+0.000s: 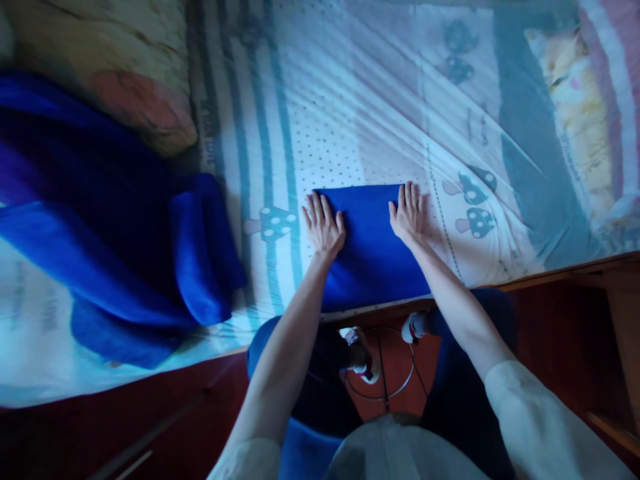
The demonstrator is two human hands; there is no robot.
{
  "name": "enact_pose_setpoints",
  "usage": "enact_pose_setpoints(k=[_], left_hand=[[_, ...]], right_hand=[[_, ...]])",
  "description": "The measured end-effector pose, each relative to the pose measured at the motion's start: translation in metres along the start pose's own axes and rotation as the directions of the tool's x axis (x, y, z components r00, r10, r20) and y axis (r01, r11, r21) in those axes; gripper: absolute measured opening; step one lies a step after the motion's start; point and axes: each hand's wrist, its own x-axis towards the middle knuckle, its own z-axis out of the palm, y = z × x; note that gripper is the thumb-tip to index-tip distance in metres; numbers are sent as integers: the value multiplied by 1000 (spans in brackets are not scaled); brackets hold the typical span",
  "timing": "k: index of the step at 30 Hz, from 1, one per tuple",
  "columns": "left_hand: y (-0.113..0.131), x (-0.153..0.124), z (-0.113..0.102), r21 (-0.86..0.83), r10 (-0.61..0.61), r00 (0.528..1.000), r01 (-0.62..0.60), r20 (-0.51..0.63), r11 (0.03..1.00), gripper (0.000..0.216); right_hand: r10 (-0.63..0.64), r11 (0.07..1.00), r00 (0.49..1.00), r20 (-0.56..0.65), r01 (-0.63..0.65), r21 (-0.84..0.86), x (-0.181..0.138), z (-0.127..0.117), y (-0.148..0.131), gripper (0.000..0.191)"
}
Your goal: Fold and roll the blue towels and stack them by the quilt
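A folded blue cloth (370, 247) lies flat on the bed near its front edge. My left hand (323, 225) rests palm down on the cloth's left edge, fingers stretched out and together. My right hand (407, 213) lies flat on the cloth's right top corner, fingers extended. Neither hand grips anything.
A patterned sheet (350, 113) with mushroom prints covers the bed. A heap of blue blanket (100, 220) lies at the left, with a folded part (205, 247) beside it. Pillows sit at the far left (125, 73) and far right (580, 107). The wooden bed frame (575, 273) runs along the front.
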Motion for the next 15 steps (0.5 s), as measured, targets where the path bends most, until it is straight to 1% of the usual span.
enact_pose_setpoints(k=[2,4,5,7,9,11,13,15], left_hand=[[19,-22,7,11,64,997,-65,40,998,68],[32,-46,13,12,132,987,-134,92,991,65],[34,-56,13,11,149,983,-151,107,988,64],[29,-68,10,10,141,984,-143,107,990,63],[19,-74,2,9,89,993,-90,76,996,64],[12,-79,-5,17,21,999,-21,37,1000,65],[11,-89,-6,28,-12,1000,11,26,1000,66],[15,-105,-2,31,13,998,-15,62,999,66]], right_hand=[[-9,999,1000,0,9,32,-24,7,-25,68],[-74,995,996,42,71,65,-55,9,-44,63],[-99,993,993,61,94,73,-68,7,-47,62],[-106,993,991,79,100,69,-86,-3,-39,61],[-89,995,992,88,85,51,-90,-15,-22,62],[-73,997,993,89,70,39,-84,-23,-11,63],[-81,996,993,84,78,43,-82,-22,-16,64],[-140,989,985,101,134,63,-90,-13,-33,65]])
